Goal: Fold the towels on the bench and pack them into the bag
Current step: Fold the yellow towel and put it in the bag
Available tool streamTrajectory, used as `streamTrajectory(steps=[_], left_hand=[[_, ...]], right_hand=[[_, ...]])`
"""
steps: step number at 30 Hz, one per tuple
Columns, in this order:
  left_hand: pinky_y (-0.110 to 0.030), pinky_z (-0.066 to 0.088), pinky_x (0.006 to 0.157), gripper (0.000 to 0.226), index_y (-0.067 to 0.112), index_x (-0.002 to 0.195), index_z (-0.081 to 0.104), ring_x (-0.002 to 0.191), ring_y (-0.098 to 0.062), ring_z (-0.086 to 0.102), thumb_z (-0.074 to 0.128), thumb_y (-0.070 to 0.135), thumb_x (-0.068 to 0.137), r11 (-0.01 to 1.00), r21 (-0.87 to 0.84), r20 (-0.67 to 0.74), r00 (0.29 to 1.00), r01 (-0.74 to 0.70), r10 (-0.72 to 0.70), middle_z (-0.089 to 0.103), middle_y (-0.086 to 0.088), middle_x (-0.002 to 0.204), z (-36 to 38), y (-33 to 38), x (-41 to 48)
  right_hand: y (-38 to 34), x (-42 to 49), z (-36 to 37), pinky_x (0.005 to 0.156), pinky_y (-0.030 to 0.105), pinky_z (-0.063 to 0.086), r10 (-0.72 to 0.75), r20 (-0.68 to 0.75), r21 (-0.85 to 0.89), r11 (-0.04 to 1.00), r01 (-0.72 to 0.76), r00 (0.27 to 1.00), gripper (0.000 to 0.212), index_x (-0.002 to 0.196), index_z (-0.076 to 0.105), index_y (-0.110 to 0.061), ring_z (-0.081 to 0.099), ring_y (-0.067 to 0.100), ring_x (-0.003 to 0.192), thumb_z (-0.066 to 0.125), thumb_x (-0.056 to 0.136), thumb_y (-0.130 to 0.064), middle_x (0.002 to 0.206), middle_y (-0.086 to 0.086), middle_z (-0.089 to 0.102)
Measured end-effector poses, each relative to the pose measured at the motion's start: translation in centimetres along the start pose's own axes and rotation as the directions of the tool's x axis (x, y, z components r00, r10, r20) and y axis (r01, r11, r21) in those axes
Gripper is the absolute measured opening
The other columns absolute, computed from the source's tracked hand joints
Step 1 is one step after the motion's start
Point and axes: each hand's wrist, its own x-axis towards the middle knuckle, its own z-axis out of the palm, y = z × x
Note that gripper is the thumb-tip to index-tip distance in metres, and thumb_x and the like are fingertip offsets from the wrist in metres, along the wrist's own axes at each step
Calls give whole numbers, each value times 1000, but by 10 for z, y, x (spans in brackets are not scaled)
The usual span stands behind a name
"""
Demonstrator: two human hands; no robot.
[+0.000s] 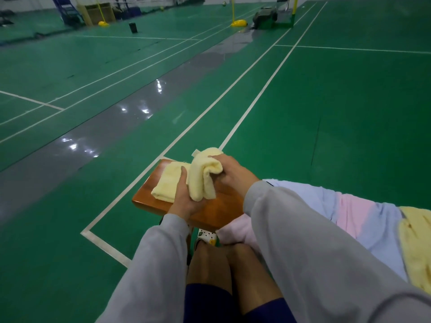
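Observation:
A bunched pale yellow towel [205, 173] is held above the end of the wooden bench [210, 210]. My left hand [184, 199] cups it from below, fingers curled round its lower edge. My right hand [231, 171] grips its upper right part. A folded yellow towel [166, 183] lies flat on the bench just left of my hands. A large towel in lilac and pink [349, 210] covers the bench to the right, with another yellow towel [417, 243] at the far right edge. No bag is in view.
The bench stands on a green court floor with white lines [233, 94] and a grey strip [116, 122]. My bare knees and a white clog [206, 236] are below the bench end. Net posts with yellow bases [239, 23] stand far off.

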Motion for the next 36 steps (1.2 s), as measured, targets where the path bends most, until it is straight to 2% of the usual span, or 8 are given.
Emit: streamTrajectory(steps=[6, 11, 15, 19, 27, 31, 34, 36], left_hand=[[-39, 59, 80, 54, 1, 130, 65, 103, -33, 71, 77, 34, 89, 936, 342, -149, 978, -86, 144, 68, -23, 124, -42, 57, 41], [-43, 63, 74, 42, 14, 132, 56, 98, -30, 71, 72, 16, 93, 832, 492, -195, 899, -255, 391, 69, -13, 119, -47, 137, 52], [-19, 50, 45, 43, 14, 132, 47, 82, -14, 59, 70, 18, 96, 627, 776, -249, 875, -77, 416, 55, -4, 114, -77, 145, 73], [-30, 50, 60, 42, 9, 130, 58, 89, -26, 63, 71, 19, 92, 324, 931, -280, 896, 166, 344, 65, -14, 117, -140, 116, 94], [-32, 53, 67, 41, 13, 126, 55, 94, -27, 62, 65, 3, 87, 343, 936, -241, 853, 79, 463, 60, -9, 111, -126, 127, 89], [-35, 55, 75, 28, 11, 109, 62, 90, -25, 64, 68, 12, 82, 63, 958, -282, 882, 279, 376, 68, -11, 102, -139, 117, 87], [-39, 57, 81, 40, 13, 109, 63, 91, -26, 64, 64, 28, 72, 150, 962, -269, 885, 228, 381, 69, -11, 104, -144, 114, 92], [-41, 56, 87, 64, 14, 119, 64, 99, -27, 65, 72, 50, 68, 287, 940, -280, 899, 185, 337, 68, -9, 112, -146, 116, 100]], right_hand=[[-11, 23, 28, 41, 28, 52, -97, -88, -134, 987, 84, 991, 46, 133, 50, -4, 69, 28, 83, 66, 90, 0, 117, 21, 67], [-13, 62, 51, 58, 38, 61, -133, -86, -68, 989, 127, 987, 41, 131, 54, -22, 68, 31, 96, 57, 94, -3, 118, 12, 66], [39, 98, 49, 74, 46, 61, -24, -174, -279, 960, -26, 984, 38, 129, 52, -13, 63, 32, 98, 58, 92, -6, 119, 13, 62], [94, 105, 40, 79, 50, 61, 170, -223, -374, 895, -245, 960, 24, 115, 50, -9, 58, 31, 85, 58, 92, -3, 105, 14, 58], [70, 92, 46, 71, 44, 63, 28, -177, -554, 823, -124, 984, 17, 110, 46, -7, 60, 31, 77, 53, 95, -3, 97, 16, 55], [87, 85, 36, 67, 45, 64, 96, -196, -694, 689, -207, 976, 29, 116, 45, -8, 64, 35, 84, 63, 98, -23, 111, 15, 53], [96, 93, 37, 85, 41, 58, -152, -231, -871, 472, -135, 961, 62, 137, 44, -7, 62, 33, 106, 59, 96, -51, 123, 11, 55], [93, 102, 46, 94, 40, 51, -199, -292, -803, 582, -127, 935, 75, 143, 41, -8, 57, 34, 120, 65, 89, -56, 137, 12, 52]])
